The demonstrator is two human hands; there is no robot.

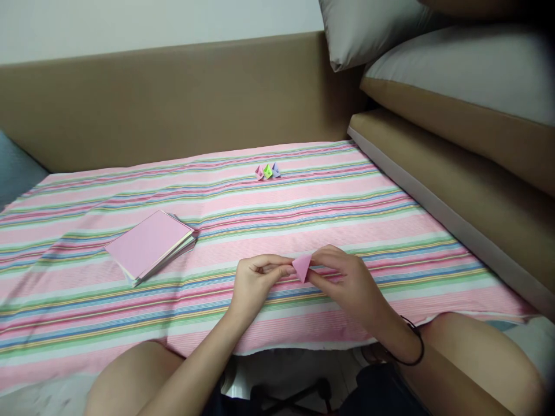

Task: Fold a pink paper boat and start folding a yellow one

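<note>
Covering the bed [87, 323] is a sheet striped in pink, green, blue and yellow, backed by a tan padded headboard [173, 98] under a pale wall. At 2 o'clock, grey and tan cushions [455, 75] are stacked on a tan ledge. At 6 o'clock, just above the sheet's near edge, the left hand [255, 280] and the right hand [347, 283] meet on a small folded pink paper [302, 266]; each grip is narrow, fingertips pinching the triangular piece from either side. A stack of paper squares [150, 245], pink on top, lies at 9 o'clock of the hands, well apart. Three tiny folded paper figures [267, 171], pink, green and purple, sit in a row at 12 o'clock, too small to make out their shape. A black band circles the right wrist. Bare knees are cut off at the bottom edge.
</note>
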